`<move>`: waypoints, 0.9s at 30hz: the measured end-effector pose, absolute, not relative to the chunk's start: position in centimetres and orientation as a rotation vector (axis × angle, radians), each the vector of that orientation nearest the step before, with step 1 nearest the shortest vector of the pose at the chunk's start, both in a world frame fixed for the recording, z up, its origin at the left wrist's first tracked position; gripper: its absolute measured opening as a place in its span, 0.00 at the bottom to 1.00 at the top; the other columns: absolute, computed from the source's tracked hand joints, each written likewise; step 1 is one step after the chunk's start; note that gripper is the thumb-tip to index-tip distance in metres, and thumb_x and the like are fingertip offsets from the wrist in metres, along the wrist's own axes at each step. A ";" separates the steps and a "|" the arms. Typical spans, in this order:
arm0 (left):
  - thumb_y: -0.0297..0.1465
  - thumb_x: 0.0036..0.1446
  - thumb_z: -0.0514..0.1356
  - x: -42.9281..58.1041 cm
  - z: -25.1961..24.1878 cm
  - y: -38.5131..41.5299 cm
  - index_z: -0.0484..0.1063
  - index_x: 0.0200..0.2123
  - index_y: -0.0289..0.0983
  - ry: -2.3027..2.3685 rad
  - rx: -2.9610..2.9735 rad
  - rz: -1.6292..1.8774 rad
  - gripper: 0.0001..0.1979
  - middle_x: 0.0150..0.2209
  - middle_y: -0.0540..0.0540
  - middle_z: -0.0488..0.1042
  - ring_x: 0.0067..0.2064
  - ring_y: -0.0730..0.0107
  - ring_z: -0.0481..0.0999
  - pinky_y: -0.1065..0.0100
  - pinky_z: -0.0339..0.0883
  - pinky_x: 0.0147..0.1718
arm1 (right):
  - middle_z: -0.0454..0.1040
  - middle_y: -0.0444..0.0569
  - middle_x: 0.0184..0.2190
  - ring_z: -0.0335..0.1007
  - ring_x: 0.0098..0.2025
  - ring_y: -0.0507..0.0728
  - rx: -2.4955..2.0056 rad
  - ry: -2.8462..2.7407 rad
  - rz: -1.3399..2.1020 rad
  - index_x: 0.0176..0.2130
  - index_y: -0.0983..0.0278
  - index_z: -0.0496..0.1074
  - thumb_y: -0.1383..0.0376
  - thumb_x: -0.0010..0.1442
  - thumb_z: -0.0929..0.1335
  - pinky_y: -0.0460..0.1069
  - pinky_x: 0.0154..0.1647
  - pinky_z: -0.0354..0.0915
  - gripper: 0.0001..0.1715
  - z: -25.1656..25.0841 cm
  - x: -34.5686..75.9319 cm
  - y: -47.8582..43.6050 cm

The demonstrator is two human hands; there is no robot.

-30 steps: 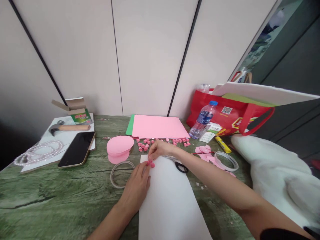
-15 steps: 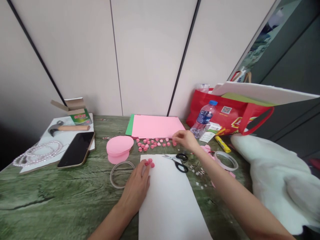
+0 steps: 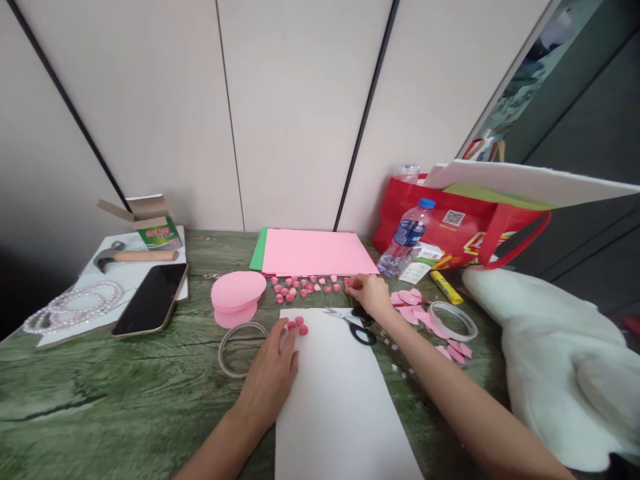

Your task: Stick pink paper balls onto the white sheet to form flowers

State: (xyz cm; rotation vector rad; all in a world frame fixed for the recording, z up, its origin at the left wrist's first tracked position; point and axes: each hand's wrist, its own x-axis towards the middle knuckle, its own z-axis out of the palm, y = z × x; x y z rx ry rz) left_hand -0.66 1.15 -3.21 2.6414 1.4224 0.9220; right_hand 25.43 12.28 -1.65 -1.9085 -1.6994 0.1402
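My left hand lies flat with fingers stretched out on the left edge of a white sheet, its fingertips by three small pink rolled pieces stuck near the sheet's top corner. My right hand reaches to the right end of a row of several loose pink pieces below the pink paper. Its fingers are curled and pinched at one of them. Black-handled scissors lie just under that hand on the sheet's top edge.
Stacked pink paper discs, a clear tape ring, another tape ring, pink cut shapes, a glue stick, a water bottle and a red bag. Left: phone, hammer, beads.
My right hand left the pieces on the white sheet, swung right to the end of the loose row, then settled lower there. My left hand stayed put.
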 end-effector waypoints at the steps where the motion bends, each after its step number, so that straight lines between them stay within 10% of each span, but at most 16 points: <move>1: 0.24 0.58 0.47 -0.7 -3.2 1.1 0.60 0.55 0.36 1.419 2.642 0.920 0.20 0.55 0.33 0.61 0.55 0.54 0.68 0.55 0.72 0.45 | 0.77 0.48 0.24 0.72 0.29 0.57 -1.908 -1.702 0.129 0.23 0.63 0.74 0.68 0.45 0.72 0.47 0.29 0.60 0.02 -1.6 25.5 12.3; 14: 0.23 0.58 0.48 -0.6 -3.0 1.3 0.60 0.54 0.37 1.419 2.665 0.902 0.20 0.54 0.35 0.62 0.53 0.56 0.70 0.57 0.72 0.45 | 0.78 0.47 0.30 0.73 0.31 0.53 -1.143 -1.902 0.578 0.30 0.63 0.76 0.60 0.55 0.69 0.45 0.28 0.66 0.09 0.1 20.7 6.7; 27: 0.25 0.59 0.49 -0.6 -3.1 1.4 0.62 0.53 0.38 1.430 2.683 0.931 0.19 0.53 0.37 0.64 0.52 0.55 0.71 0.56 0.71 0.45 | 0.77 0.49 0.35 0.73 0.35 0.53 -0.986 -2.148 0.259 0.35 0.62 0.76 0.64 0.62 0.64 0.46 0.37 0.67 0.11 -2.5 19.4 6.4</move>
